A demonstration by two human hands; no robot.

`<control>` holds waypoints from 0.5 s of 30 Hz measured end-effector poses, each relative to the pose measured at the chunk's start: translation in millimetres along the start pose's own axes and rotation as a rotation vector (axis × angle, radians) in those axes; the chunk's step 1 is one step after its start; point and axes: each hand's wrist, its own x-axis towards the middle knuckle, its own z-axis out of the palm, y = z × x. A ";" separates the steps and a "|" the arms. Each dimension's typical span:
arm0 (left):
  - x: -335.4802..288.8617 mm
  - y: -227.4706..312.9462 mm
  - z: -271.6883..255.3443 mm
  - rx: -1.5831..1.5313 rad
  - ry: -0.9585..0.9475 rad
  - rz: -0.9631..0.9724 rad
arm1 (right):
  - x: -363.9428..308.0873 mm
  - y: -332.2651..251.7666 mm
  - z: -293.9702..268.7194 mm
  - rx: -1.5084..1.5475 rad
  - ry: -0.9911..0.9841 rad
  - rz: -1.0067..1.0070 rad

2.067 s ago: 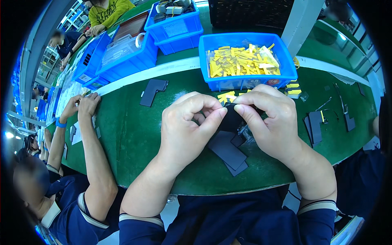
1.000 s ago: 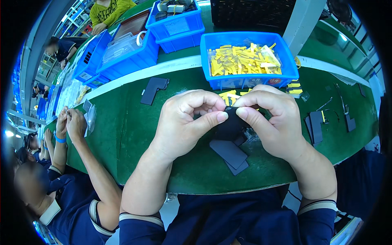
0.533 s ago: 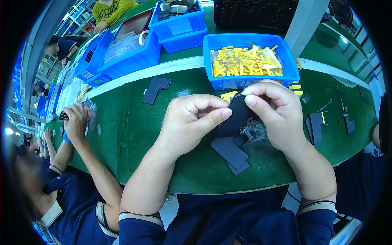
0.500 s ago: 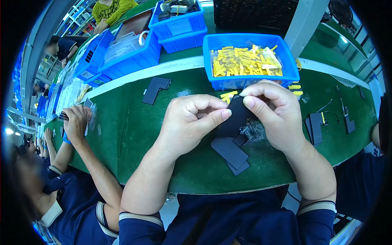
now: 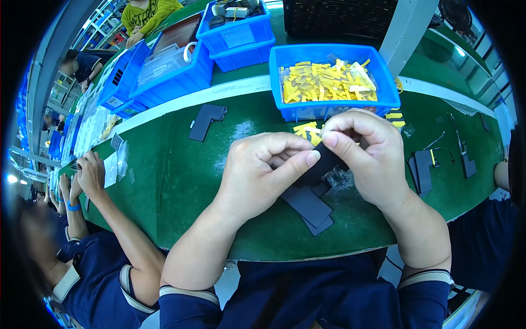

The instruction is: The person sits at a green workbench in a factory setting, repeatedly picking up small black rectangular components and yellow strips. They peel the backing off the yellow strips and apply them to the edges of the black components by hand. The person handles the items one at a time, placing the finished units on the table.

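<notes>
pinching black piece [image 5: 325,162] over tabletop [image 5: 192,203], bins [image 5: 304,112] beyond

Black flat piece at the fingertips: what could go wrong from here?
1. The right hand pinches the black flat piece near its upper end, with the left hand at its edge; uneven pressure might bend it.
2. If it slipped, it could scuff the dark flat pieces below.
3. Loose yellow strips beside the fingers might get knocked.

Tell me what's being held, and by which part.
A black piece: the right hand pinches its top end; the left hand holds its upper left edge. The far side of the hold is hidden.
</notes>
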 end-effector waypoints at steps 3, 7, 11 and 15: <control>-0.8 0.2 -0.4 -0.132 -0.023 -0.037 | 2.8 2.8 -4.3 0.077 0.026 0.026; 0.2 -3.3 -2.8 -0.144 -0.050 -0.092 | 1.6 4.9 -4.3 0.093 0.018 0.018; 3.6 -6.3 -6.2 -0.432 -0.133 -0.190 | 1.5 5.3 -3.4 0.121 0.006 -0.010; 6.0 -6.2 -8.2 -0.559 -0.225 -0.249 | 0.4 2.8 -3.8 0.138 -0.023 -0.018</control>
